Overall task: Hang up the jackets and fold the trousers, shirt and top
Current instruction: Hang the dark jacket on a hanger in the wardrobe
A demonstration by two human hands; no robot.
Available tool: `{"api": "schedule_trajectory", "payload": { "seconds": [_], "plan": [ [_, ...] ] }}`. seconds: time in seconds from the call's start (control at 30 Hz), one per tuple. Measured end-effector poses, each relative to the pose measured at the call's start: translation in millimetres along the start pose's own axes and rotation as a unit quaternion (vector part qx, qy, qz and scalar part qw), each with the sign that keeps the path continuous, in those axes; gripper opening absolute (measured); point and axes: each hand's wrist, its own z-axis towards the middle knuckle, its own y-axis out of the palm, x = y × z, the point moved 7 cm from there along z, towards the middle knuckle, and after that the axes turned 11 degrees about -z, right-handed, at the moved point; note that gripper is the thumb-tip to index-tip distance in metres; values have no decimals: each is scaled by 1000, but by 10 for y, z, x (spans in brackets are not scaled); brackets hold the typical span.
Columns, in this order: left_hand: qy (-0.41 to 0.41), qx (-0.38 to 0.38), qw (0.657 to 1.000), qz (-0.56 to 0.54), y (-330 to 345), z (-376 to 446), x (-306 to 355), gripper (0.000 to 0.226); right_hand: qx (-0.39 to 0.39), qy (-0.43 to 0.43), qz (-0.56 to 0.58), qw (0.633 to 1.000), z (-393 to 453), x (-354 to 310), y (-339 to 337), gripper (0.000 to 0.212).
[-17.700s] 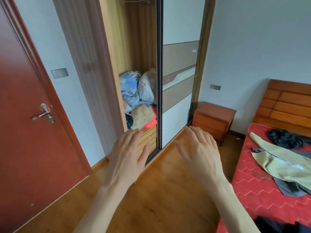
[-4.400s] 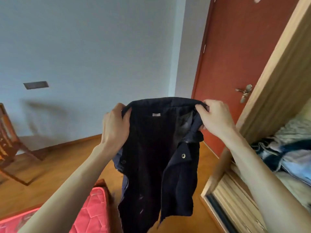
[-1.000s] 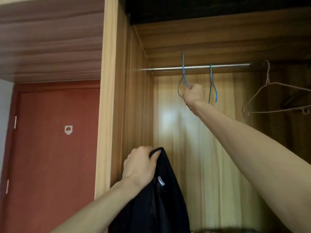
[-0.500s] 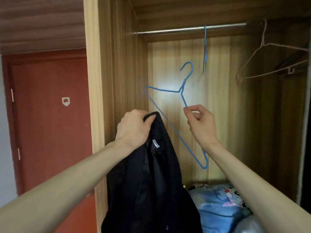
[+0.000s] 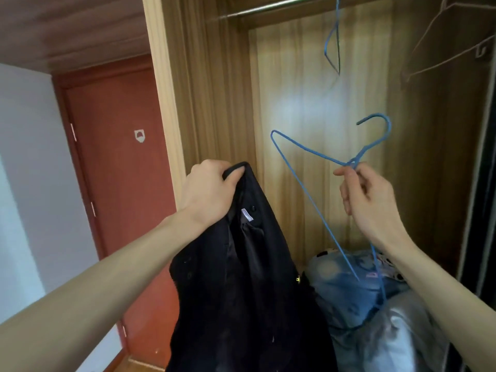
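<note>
My left hand grips the collar of a dark navy jacket, which hangs down in front of the open wardrobe with a white label showing inside. My right hand pinches the neck of a blue wire hanger, held free of the rail with its hook pointing up and to the left. The hanger's left shoulder tip is just right of the jacket collar, apart from it.
A metal rail crosses the wardrobe top, with a second blue hanger and a pale wire hanger on it. Blue and grey bedding is piled below. A red door stands left of the wardrobe's side panel.
My right hand took the blue hanger off the rail and brought it down and to the right, level with the jacket collar. My left hand has kept hold of the jacket.
</note>
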Motion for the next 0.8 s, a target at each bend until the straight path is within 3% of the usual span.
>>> {"api": "schedule_trajectory", "payload": {
  "seconds": [0.23, 0.4, 0.53, 0.7, 0.8],
  "plan": [
    [-52, -8, 996, 66, -305, -548, -99, 39, -94, -37, -78, 992, -618, -163, -87, 17],
    [-89, -3, 993, 78, -691, -941, -272, 51, -88, -8, 67, 994, -922, -432, -291, 22],
    [-96, -5, 991, 89, -1003, -1191, -350, 55, -139, 19, 214, 967, -1111, -788, -357, 20],
    [-67, -27, 990, 125, -1237, -1444, -380, 54, -209, 32, 190, 959, -1505, -1066, -314, 21],
    [-36, -33, 984, 173, -1356, -1603, -337, 55, -257, 2, 116, 959, -1714, -1248, -278, 19]
  ]
}}
